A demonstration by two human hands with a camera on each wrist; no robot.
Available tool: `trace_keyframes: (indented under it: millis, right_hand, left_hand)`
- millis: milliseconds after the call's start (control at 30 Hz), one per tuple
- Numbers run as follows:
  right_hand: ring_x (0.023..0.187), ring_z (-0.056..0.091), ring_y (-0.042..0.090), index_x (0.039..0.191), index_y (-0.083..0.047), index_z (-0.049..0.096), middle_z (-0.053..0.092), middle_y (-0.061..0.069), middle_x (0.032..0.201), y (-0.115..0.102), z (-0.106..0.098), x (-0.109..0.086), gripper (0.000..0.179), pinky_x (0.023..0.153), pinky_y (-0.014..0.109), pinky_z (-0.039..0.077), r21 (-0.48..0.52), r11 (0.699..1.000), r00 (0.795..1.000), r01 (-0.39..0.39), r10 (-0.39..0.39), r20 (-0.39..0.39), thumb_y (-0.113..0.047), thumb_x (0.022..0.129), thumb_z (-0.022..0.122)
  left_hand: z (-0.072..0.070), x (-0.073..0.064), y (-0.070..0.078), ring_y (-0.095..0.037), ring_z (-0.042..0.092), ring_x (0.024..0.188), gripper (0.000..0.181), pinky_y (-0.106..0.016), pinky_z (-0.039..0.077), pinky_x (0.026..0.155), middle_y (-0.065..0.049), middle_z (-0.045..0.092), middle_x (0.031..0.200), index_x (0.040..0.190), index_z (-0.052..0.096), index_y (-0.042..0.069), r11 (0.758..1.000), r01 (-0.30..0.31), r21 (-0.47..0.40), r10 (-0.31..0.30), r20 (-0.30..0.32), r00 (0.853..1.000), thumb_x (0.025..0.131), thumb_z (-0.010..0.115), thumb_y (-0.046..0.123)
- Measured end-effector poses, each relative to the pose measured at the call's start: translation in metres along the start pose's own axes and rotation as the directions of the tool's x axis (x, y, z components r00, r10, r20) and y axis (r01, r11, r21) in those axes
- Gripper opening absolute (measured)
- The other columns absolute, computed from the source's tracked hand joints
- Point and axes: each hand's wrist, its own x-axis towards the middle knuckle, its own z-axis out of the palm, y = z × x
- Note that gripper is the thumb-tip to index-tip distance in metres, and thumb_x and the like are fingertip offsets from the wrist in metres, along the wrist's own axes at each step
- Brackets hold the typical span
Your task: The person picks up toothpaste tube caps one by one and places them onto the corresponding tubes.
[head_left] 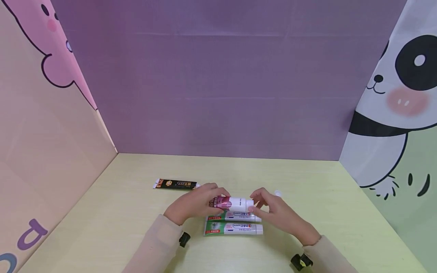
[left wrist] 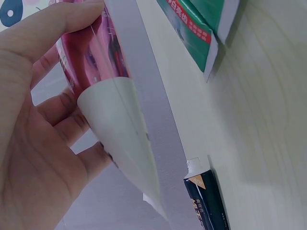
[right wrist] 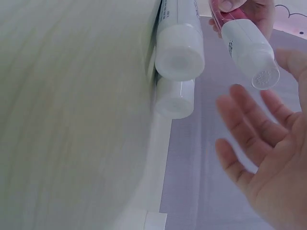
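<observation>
My left hand point(head_left: 196, 201) grips a toothpaste tube point(head_left: 235, 204), pink at one end and white toward its white cap, raised over the table. The left wrist view shows thumb and fingers around the pink part of this tube point(left wrist: 105, 52), with its flat white end pointing down. Beside the cap is my right hand point(head_left: 278, 212); in the right wrist view its spread, loosely bent fingers point(right wrist: 254, 129) hold nothing. Below the raised tube lie two green-and-white toothpaste tubes point(head_left: 239, 229), side by side, caps to the right.
A black tube point(head_left: 175, 184) with gold markings lies farther back on the left, its right end partly behind my left hand. A small white object point(head_left: 278, 193) stands behind my right hand. The pale table point(head_left: 136, 212) meets a purple back wall point(head_left: 222, 94) and printed side panels.
</observation>
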Motion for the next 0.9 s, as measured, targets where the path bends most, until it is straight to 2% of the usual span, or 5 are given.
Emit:
trace_keyframes:
  millis: [133,300,433,667,900]
  right_hand:
    - [0.094,0.063,0.017,0.117,-0.012,0.054,0.060,-0.007,0.109,-0.0004,0.0004,-0.0005,0.034,0.082,0.040,0.052,0.023,0.998,0.998,0.064,-0.064,-0.018,-0.018,0.091,0.075]
    - [0.093,0.063,0.023,0.115,-0.013,0.053,0.058,-0.005,0.109,0.0001,0.0018,-0.0003,0.039,0.080,0.036,0.053,0.007,0.992,0.991,0.130,-0.129,-0.036,-0.006,0.086,0.078]
    - [0.092,0.061,0.017,0.113,-0.014,0.053,0.056,-0.006,0.108,0.0014,0.0028,0.0001,0.039,0.079,0.029,0.053,-0.029,0.988,0.987,0.151,-0.153,-0.050,-0.003,0.085,0.079]
    - [0.090,0.061,0.020,0.111,-0.012,0.054,0.056,-0.004,0.105,0.0035,0.0032,0.0014,0.036,0.078,0.031,0.054,-0.031,0.982,0.981,0.184,-0.186,-0.055,0.000,0.086,0.076]
    - [0.087,0.061,0.014,0.109,-0.014,0.055,0.059,-0.008,0.102,0.0011,0.0029,0.0011,0.032,0.078,0.032,0.052,-0.052,0.987,0.987,0.153,-0.156,-0.050,-0.004,0.087,0.076]
  left_hand:
    - [0.0001,-0.0004,0.0001,-0.010,0.052,0.084,0.038,-0.027,0.049,0.073,0.003,0.058,0.098,0.122,0.067,0.016,1.000,-0.001,-0.007,0.001,-0.002,1.000,0.087,0.079,0.025]
    - [0.0005,-0.0005,-0.0002,-0.010,0.052,0.083,0.038,-0.025,0.049,0.073,0.003,0.058,0.097,0.122,0.067,0.016,1.000,0.000,-0.009,0.000,0.001,1.000,0.087,0.079,0.025]
    - [0.0007,0.0000,-0.0006,-0.010,0.052,0.084,0.037,-0.025,0.050,0.072,0.003,0.058,0.097,0.121,0.067,0.016,1.000,0.001,-0.015,-0.001,0.003,1.000,0.087,0.079,0.024]
    - [0.0002,0.0011,-0.0010,-0.010,0.052,0.084,0.037,-0.025,0.050,0.072,0.003,0.058,0.097,0.121,0.067,0.016,1.000,0.000,-0.018,0.001,0.009,1.000,0.087,0.080,0.024]
    - [-0.0003,0.0003,-0.0004,-0.011,0.053,0.086,0.038,-0.025,0.050,0.074,0.003,0.059,0.100,0.122,0.067,0.016,1.000,0.017,-0.021,-0.016,0.012,1.000,0.087,0.080,0.024]
